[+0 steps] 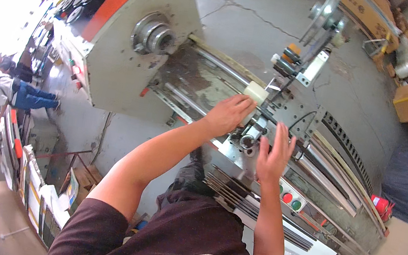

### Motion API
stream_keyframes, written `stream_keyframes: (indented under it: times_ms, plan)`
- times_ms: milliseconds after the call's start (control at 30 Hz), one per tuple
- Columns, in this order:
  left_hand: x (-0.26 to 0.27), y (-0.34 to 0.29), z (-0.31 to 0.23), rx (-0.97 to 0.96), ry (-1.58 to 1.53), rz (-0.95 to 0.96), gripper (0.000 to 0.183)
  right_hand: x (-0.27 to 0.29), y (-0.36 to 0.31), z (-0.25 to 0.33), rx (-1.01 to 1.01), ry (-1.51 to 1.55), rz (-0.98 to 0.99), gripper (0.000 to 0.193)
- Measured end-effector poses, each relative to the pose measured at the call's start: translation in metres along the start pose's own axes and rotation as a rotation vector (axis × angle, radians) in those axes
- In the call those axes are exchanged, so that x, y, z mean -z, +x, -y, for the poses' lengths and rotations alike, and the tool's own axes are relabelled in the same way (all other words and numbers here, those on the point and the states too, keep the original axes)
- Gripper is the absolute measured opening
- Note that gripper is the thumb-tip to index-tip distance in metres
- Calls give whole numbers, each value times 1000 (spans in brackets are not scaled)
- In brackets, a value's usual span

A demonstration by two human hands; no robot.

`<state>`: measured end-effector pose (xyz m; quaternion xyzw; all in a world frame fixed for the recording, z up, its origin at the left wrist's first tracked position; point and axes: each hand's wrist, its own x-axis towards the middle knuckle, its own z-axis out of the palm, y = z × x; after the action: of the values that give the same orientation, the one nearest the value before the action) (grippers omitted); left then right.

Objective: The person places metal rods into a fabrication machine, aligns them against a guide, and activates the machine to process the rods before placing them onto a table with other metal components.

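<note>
My left hand reaches over the machine's carriage, fingers together and bent against a cream-coloured block. Whatever lies under those fingers is hidden. Just right of it, my right hand is raised with its fingers stretched out and the thumb apart, holding nothing. A short dark rod shows between the two hands. Below it, a round metal clamp sits on the carriage's near side. Two steel guide rods run from the carriage toward the grey headstock with its round metal chuck.
Several thin dark rods lie on a ledge before me, near green and red buttons. An upright bracket with rollers rises beyond the carriage. Cardboard boxes stand far right, and a person is at far left.
</note>
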<state>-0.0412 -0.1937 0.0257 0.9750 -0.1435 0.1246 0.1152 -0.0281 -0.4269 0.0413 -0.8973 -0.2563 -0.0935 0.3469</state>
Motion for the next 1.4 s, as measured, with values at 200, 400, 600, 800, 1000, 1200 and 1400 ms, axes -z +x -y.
stream_keyframes:
  times_ms: [200, 400, 600, 800, 1000, 1200, 1400]
  plan:
    - [18, -32, 104, 40, -67, 31, 79, -26, -52, 73, -44, 44, 202, 56]
    - [74, -67, 225, 112, 38, 81, 81, -70, -40, 146, -21, 102, 282, 52]
    - [91, -77, 274, 37, 77, 102, 82, -92, -29, 160, 71, -83, 303, 59]
    - [81, -84, 277, 39, 55, 83, 82, -95, 11, 147, -216, -156, 358, 64]
    - [79, -88, 271, 82, 77, 40, 83, -100, 64, 52, -67, -364, 114, 73]
    - [76, -90, 267, 89, -1, -56, 80, -106, 72, 39, -52, -456, 154, 77]
    - [74, -88, 265, 196, -32, -66, 80, -109, 70, 42, -36, -429, 139, 77]
